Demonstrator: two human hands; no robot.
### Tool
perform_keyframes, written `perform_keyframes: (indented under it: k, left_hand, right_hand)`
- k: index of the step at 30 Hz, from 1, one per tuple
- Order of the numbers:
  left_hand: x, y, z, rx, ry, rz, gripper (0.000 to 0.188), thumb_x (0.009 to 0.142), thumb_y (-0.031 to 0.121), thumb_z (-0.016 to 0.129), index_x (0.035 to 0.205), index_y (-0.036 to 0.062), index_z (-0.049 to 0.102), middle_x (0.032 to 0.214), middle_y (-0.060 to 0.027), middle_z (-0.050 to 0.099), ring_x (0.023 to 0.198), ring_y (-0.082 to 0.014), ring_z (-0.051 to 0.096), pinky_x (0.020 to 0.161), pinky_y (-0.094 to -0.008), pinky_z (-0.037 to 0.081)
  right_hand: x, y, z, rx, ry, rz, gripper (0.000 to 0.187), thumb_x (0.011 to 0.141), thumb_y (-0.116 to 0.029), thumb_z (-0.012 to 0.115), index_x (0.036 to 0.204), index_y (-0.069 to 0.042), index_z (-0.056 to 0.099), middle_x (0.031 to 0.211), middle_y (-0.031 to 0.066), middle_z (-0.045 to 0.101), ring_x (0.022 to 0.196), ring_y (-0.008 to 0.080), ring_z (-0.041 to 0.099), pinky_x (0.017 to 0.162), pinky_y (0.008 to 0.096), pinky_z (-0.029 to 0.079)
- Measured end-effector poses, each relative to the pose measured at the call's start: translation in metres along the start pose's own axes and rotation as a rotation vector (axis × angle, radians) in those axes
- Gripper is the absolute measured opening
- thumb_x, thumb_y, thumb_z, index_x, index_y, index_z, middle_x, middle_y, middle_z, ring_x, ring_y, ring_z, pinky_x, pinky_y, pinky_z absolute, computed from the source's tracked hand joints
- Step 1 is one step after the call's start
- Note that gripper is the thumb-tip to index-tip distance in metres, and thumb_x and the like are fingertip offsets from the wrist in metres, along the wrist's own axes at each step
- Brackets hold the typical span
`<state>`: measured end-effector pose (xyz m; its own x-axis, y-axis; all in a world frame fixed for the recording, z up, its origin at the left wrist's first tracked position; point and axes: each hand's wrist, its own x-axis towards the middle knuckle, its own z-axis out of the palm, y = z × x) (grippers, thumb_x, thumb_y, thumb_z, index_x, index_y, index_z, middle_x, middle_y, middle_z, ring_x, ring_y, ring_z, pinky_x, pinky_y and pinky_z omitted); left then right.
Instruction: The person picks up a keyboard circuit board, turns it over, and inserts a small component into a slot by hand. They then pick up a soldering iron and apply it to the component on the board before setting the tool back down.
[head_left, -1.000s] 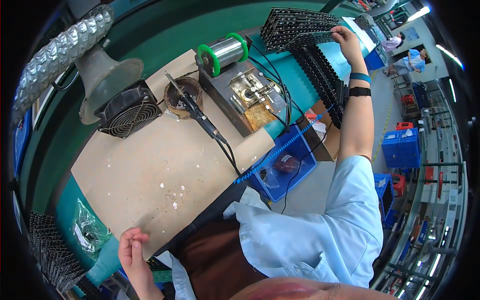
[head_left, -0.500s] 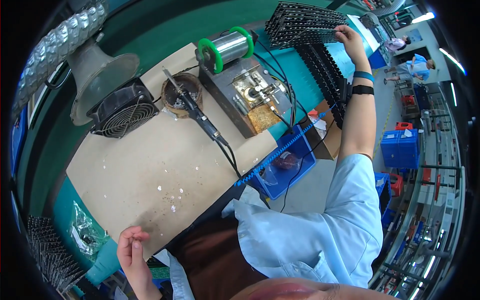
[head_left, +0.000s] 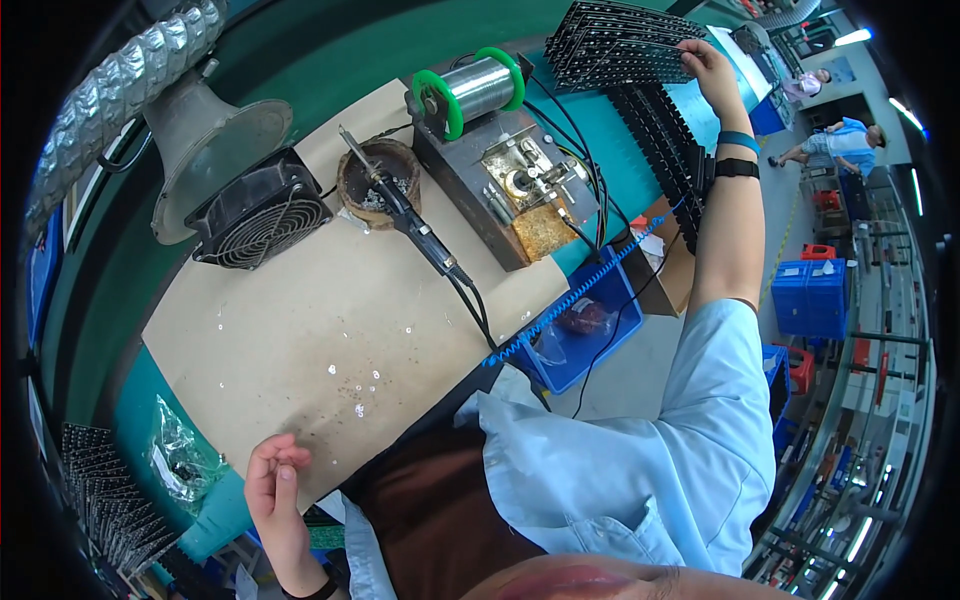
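The black boards [head_left: 615, 50] are cropped at top.

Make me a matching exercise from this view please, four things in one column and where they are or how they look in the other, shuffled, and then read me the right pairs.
Things:
1. wire spool
2. soldering iron
3. right hand
4. clear plastic bag

Places and looks:
A. on the teal mat, left of the brown sheet
B. at the edge of a black panel
C. silvery, between two green end discs
D. lying across the round bowl

Right pairs: 1-C, 2-D, 3-B, 4-A.
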<state>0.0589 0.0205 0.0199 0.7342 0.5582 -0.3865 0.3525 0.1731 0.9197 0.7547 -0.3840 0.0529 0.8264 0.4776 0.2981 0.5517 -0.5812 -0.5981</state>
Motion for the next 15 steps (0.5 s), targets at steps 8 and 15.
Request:
perform_keyframes:
  k: [8,15]
  left_hand:
    - [0.002,-0.004,-0.005,-0.008,-0.011,0.013,0.028,0.097,0.014,0.055,0.12,-0.0014,0.057,0.097,-0.0058,0.063,0.092,-0.0134,0.058,0.088,-0.0276,0.045]
    - [-0.006,0.002,-0.003,-0.023,0.013,0.021,0.026,0.098,0.013,0.055,0.12,-0.0006,0.056,0.097,-0.0053,0.062,0.091,-0.0134,0.058,0.088,-0.0277,0.046]
  right_hand:
    - [0.006,0.002,0.001,-0.03,0.061,-0.084,0.014,0.093,-0.006,0.062,0.107,-0.005,0.065,0.09,-0.0013,0.066,0.08,0.008,0.061,0.073,0.0233,0.05]
    - [-0.003,-0.018,0.019,-0.032,0.209,-0.082,0.022,0.086,0.0,0.066,0.107,-0.007,0.066,0.093,0.0035,0.069,0.078,0.0113,0.063,0.074,0.027,0.052]
